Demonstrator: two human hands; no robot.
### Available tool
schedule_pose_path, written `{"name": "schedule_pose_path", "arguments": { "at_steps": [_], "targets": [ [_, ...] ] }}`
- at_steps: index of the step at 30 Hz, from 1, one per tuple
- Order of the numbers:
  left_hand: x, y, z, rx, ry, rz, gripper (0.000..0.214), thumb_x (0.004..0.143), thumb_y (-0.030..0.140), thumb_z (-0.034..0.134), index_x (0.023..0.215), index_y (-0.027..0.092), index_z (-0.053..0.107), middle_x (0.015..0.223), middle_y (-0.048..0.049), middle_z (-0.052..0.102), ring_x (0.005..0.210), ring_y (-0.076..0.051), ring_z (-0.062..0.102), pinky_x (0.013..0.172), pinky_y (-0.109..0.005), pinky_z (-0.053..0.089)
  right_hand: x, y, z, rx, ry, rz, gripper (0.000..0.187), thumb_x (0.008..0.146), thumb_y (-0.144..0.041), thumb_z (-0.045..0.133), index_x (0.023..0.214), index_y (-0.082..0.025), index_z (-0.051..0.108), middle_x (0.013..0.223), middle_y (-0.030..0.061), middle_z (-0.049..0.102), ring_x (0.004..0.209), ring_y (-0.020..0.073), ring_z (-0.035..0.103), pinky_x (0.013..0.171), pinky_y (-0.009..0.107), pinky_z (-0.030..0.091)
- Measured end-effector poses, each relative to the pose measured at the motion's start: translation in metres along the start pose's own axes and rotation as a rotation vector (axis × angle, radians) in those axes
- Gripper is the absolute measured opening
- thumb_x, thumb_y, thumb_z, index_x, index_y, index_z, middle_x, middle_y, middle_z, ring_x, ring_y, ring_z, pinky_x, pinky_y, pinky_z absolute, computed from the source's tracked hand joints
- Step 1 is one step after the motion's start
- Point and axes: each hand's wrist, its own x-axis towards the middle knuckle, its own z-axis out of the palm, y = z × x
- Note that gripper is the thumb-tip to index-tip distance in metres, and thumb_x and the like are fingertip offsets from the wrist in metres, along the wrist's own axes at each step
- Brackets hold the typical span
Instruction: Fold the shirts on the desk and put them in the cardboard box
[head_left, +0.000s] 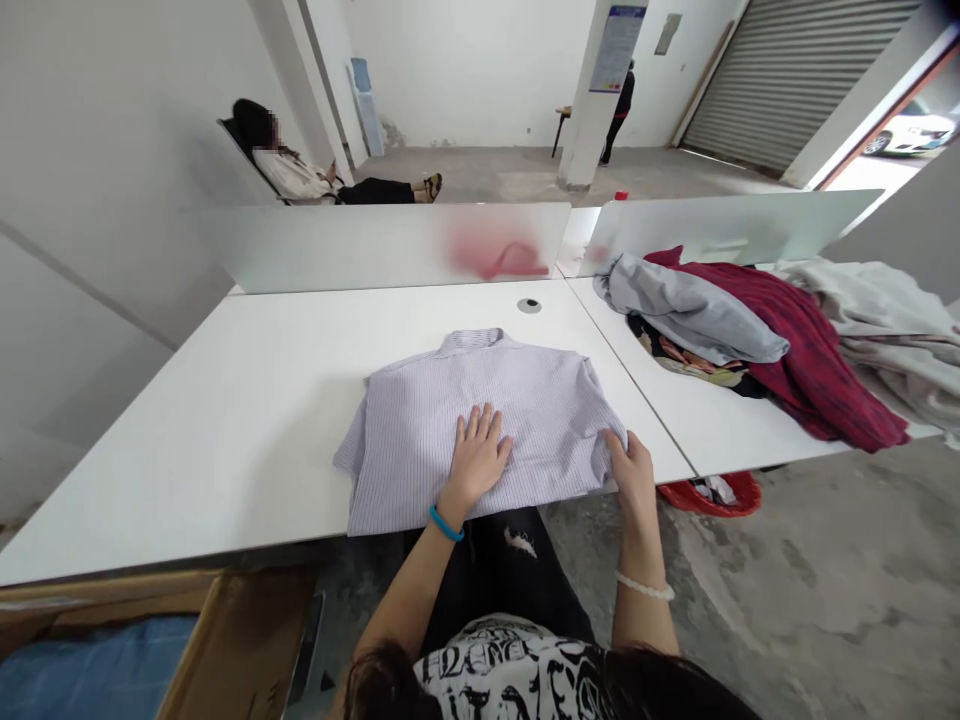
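One striped shirt (480,400) lies on the near middle of the table (225,420), collar toward the far side, sleeves tucked in so that it forms a rough rectangle; the cloth is thin, pale lilac with fine lines. Two hands work on it: the left hand (480,455) lies flat with fingers spread on the near middle of the cloth, holding nothing, while the right hand (634,470) has its fingers closed on the shirt's near right corner at the table edge. To the right a heap holds at least three soft, crumpled garments: a grey one (697,310), a dark red one (810,350) and a pale one (885,320). One red basket (712,495) sits under that table. The two white tabletops are smooth, joined edge to edge, backed by two frosted dividers (375,245). One cardboard box (232,640) stands near left. The floor is bare concrete, the walls white, with a ribbed roller shutter (787,70) far right.
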Motion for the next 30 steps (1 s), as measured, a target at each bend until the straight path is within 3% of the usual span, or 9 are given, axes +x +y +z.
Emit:
{"name": "schedule_pose_path", "arguments": {
  "at_steps": [2,5,10,13,16,19,23,27,30],
  "targets": [
    [0.0,0.002,-0.005,-0.137,0.016,-0.035,0.06,0.086,0.052,0.045,0.137,0.021,0.045,0.152,-0.0073,0.03,0.144,-0.026,0.011,0.117,-0.047,-0.004,0.003,-0.026,0.012,0.0,-0.008,-0.042,0.032,0.078,-0.05,0.048,0.074,-0.021,0.061,0.065,0.0046,0.062,0.062,0.0216,0.057,0.052,0.03,0.043],
    [-0.002,-0.001,-0.022,-0.405,0.074,-0.096,0.058,0.092,0.054,0.028,0.14,0.024,0.039,0.148,-0.0082,0.038,0.138,-0.024,0.033,0.114,-0.043,0.023,0.002,-0.075,0.041,-0.017,-0.092,-0.176,0.03,0.083,-0.046,0.048,0.081,-0.018,0.059,0.058,-0.0003,0.056,0.054,0.0167,0.051,0.051,0.026,0.038],
    [-0.032,-0.022,-0.08,-0.766,0.264,-0.171,0.067,0.09,0.06,0.013,0.14,0.02,0.036,0.141,-0.0132,0.048,0.124,-0.025,0.051,0.099,-0.041,0.045,-0.05,-0.148,0.112,-0.271,-0.481,-0.666,0.026,0.092,-0.03,0.041,0.107,-0.014,0.056,0.066,0.0037,0.063,0.057,0.0181,0.057,0.054,0.026,0.037],
    [-0.063,-0.043,-0.114,-0.992,0.453,-0.317,0.067,0.085,0.067,0.029,0.127,0.019,0.051,0.124,-0.0125,0.061,0.115,-0.028,0.057,0.095,-0.044,0.048,-0.101,-0.154,0.152,-0.416,-0.705,-0.901,0.024,0.092,-0.024,0.041,0.108,-0.013,0.056,0.078,0.0094,0.068,0.064,0.0216,0.062,0.056,0.029,0.042],
    [-0.087,-0.061,-0.129,-0.962,0.588,-0.409,0.057,0.08,0.06,0.048,0.12,0.02,0.057,0.124,-0.0096,0.061,0.118,-0.027,0.054,0.102,-0.041,0.042,-0.141,-0.139,0.176,-0.408,-0.858,-1.041,0.024,0.092,-0.027,0.047,0.109,-0.012,0.056,0.085,0.0099,0.069,0.07,0.0229,0.064,0.059,0.031,0.046],
    [-0.093,-0.072,-0.129,-0.692,0.608,-0.396,0.058,0.073,0.04,0.066,0.125,0.021,0.052,0.136,-0.0071,0.053,0.128,-0.025,0.045,0.11,-0.036,0.031,-0.155,-0.128,0.175,-0.336,-0.942,-1.157,0.031,0.091,-0.034,0.053,0.108,-0.009,0.057,0.095,0.012,0.068,0.086,0.0244,0.063,0.071,0.034,0.05],
    [-0.088,-0.08,-0.127,-0.37,0.58,-0.38,0.063,0.076,0.034,0.06,0.134,0.018,0.042,0.139,-0.0107,0.048,0.129,-0.025,0.044,0.11,-0.037,0.032,-0.131,-0.121,0.142,-0.219,-0.903,-1.169,0.031,0.094,-0.033,0.05,0.118,-0.014,0.056,0.109,0.0096,0.065,0.106,0.0221,0.057,0.095,0.038,0.044],
    [-0.089,-0.08,-0.139,-0.227,0.586,-0.412,0.06,0.08,0.033,0.053,0.135,0.016,0.04,0.143,-0.0133,0.043,0.131,-0.027,0.04,0.11,-0.04,0.03,-0.098,-0.092,0.107,-0.283,-0.78,-1.017,0.044,0.093,-0.033,0.051,0.134,-0.018,0.047,0.141,0.0117,0.045,0.136,0.0269,0.031,0.111,0.049,0.025],
    [-0.095,-0.073,-0.158,0.016,0.506,-0.489,0.053,0.083,0.035,0.047,0.133,0.017,0.044,0.132,-0.0148,0.054,0.121,-0.031,0.051,0.102,-0.045,0.038,-0.091,-0.06,0.097,-0.394,-0.862,-0.96,0.06,0.087,-0.043,0.058,0.141,-0.021,0.04,0.153,0.013,0.025,0.143,0.033,0.01,0.111,0.055,0.023]
  ]
}}
